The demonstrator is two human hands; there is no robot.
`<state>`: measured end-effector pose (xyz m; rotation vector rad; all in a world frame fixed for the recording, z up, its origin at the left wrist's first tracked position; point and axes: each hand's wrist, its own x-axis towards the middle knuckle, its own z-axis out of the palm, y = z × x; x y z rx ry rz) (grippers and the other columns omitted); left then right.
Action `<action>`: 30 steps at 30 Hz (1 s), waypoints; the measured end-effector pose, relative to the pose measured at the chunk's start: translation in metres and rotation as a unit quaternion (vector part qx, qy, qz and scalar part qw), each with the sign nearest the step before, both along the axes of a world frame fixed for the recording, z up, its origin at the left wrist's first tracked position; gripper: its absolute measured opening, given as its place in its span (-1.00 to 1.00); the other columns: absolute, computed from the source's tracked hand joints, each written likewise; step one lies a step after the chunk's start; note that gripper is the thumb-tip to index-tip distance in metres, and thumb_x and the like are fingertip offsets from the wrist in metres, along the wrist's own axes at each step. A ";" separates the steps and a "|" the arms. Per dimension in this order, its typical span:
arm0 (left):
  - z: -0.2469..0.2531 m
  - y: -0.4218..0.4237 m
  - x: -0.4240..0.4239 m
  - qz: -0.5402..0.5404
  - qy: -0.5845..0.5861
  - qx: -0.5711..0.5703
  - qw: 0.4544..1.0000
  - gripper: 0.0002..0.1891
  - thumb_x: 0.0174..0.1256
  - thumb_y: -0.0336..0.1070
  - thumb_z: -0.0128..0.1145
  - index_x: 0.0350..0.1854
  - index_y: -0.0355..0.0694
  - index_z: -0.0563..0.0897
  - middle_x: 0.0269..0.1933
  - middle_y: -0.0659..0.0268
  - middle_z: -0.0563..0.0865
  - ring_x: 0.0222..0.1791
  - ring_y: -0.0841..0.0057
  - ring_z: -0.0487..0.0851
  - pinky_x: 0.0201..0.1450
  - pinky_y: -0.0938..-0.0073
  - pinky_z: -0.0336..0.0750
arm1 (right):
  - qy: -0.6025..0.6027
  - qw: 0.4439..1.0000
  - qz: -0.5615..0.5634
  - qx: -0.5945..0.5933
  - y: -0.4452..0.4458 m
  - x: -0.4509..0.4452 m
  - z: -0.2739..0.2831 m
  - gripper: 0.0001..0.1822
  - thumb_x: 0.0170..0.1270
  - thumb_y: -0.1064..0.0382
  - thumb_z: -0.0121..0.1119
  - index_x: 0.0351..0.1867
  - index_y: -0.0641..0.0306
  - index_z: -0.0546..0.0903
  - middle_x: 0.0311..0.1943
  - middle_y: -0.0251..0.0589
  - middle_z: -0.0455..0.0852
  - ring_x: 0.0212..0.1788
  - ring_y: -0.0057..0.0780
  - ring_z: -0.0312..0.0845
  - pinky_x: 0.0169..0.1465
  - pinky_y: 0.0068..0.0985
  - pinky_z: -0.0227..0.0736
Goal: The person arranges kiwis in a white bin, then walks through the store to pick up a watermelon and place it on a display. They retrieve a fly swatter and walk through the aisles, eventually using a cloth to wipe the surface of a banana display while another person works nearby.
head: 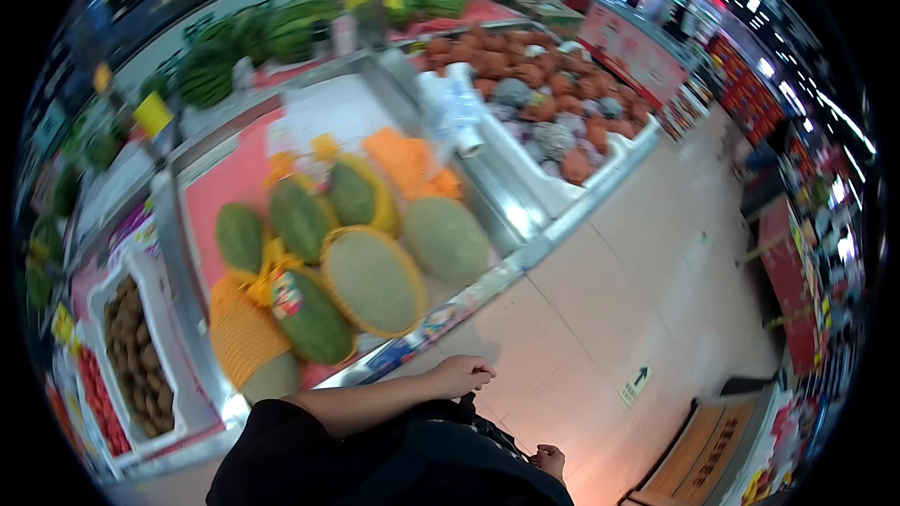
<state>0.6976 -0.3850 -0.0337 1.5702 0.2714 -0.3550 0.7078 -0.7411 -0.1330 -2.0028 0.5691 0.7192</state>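
Note:
My left hand (pixel 460 375) hangs in front of my body, fingers curled, with nothing visible in it. A dark strap runs just below it, and I cannot tell whether they touch. Lower right, my right hand (pixel 550 462) is half hidden by my dark clothing; its fingers are bent and their grip is unclear. Nearest the left hand is a display bin with a metal edge (pixel 524 260). Inside lie several melons, among them a pale netted melon (pixel 369 281) in yellow mesh, a green melon (pixel 313 316) with a sticker, and a bare pale melon (pixel 444 239).
A foam box of brown round produce (pixel 133 358) stands at left. Reddish wrapped fruit (pixel 541 77) fills the bin beyond a plastic bag roll (pixel 450 105). Watermelons (pixel 295 28) line the back. Right are a tiled floor (pixel 598 309) and a wooden-fronted stand (pixel 710 450).

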 end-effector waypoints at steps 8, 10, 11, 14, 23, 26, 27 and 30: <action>-0.009 -0.070 0.198 -0.075 0.024 0.021 0.997 -0.77 0.15 -0.20 0.01 -0.27 -0.24 0.58 -0.45 0.29 0.62 -0.44 0.56 0.56 -0.36 0.58 0.44 | -0.029 0.964 0.191 -0.181 -0.075 0.101 -0.010 -0.85 0.03 0.30 0.04 -0.44 0.31 0.59 -0.62 -0.15 0.62 -0.58 -0.46 0.54 -0.46 -0.55 0.44; -0.009 -0.090 0.238 -0.055 0.001 -0.019 0.998 -0.76 0.15 -0.23 0.00 -0.25 -0.28 0.57 -0.45 0.28 0.62 -0.44 0.56 0.56 -0.34 0.58 0.44 | -0.020 0.964 0.194 -0.182 -0.099 0.146 -0.011 -0.84 0.02 0.27 0.05 -0.47 0.30 0.60 -0.63 -0.16 0.62 -0.59 -0.46 0.54 -0.46 -0.54 0.43; -0.010 -0.103 0.255 -0.047 0.012 -0.019 0.999 -0.76 0.16 -0.24 0.00 -0.24 -0.29 0.57 -0.44 0.28 0.62 -0.43 0.56 0.56 -0.33 0.58 0.44 | -0.022 0.961 0.204 -0.185 -0.113 0.172 -0.012 -0.84 0.01 0.26 0.05 -0.49 0.30 0.60 -0.64 -0.16 0.62 -0.59 -0.46 0.54 -0.45 -0.54 0.43; 0.001 -0.134 0.318 -0.052 0.012 0.006 0.999 -0.77 0.15 -0.26 0.00 -0.23 -0.28 0.57 -0.40 0.23 0.64 -0.40 0.53 0.59 -0.27 0.56 0.45 | -0.063 0.952 0.235 -0.185 -0.150 0.262 -0.008 -0.82 -0.01 0.22 0.06 -0.55 0.28 0.60 -0.65 -0.17 0.62 -0.59 -0.45 0.54 -0.45 -0.53 0.42; 0.010 -0.158 0.532 -0.066 -0.012 0.138 0.988 -0.77 0.14 -0.23 0.02 -0.22 -0.21 0.57 -0.37 0.20 0.64 -0.35 0.43 0.60 -0.26 0.50 0.44 | -0.204 0.977 0.060 -0.004 -0.147 0.616 0.007 -0.81 0.15 0.30 -0.03 -0.28 0.34 0.54 -0.62 -0.18 0.59 -0.58 -0.55 0.50 -0.51 -0.62 0.36; 0.002 -0.171 0.618 -0.108 -0.007 0.149 0.983 -0.76 0.12 -0.21 0.02 -0.23 -0.19 0.58 -0.37 0.20 0.63 -0.33 0.40 0.59 -0.25 0.46 0.44 | -0.226 0.961 0.127 -0.097 -0.151 0.686 0.006 -0.81 0.13 0.29 -0.02 -0.29 0.29 0.56 -0.61 -0.21 0.62 -0.54 -0.55 0.53 -0.45 -0.60 0.39; 0.008 -0.176 0.653 -0.136 -0.017 0.195 0.971 -0.76 0.12 -0.20 0.02 -0.23 -0.19 0.58 -0.37 0.20 0.63 -0.32 0.38 0.59 -0.24 0.45 0.44 | -0.200 0.963 0.121 -0.134 -0.157 0.697 0.005 -0.80 0.10 0.29 -0.02 -0.28 0.26 0.57 -0.61 -0.24 0.63 -0.53 -0.53 0.56 -0.41 -0.59 0.41; 0.000 -0.200 0.754 -0.148 -0.037 0.120 0.981 -0.76 0.11 -0.21 0.00 -0.23 -0.21 0.57 -0.31 0.16 0.63 -0.27 0.34 0.59 -0.19 0.42 0.45 | -0.085 0.988 0.096 -0.081 -0.193 0.713 -0.015 -0.80 0.07 0.31 -0.01 -0.28 0.25 0.57 -0.63 -0.27 0.62 -0.54 -0.59 0.54 -0.43 -0.63 0.41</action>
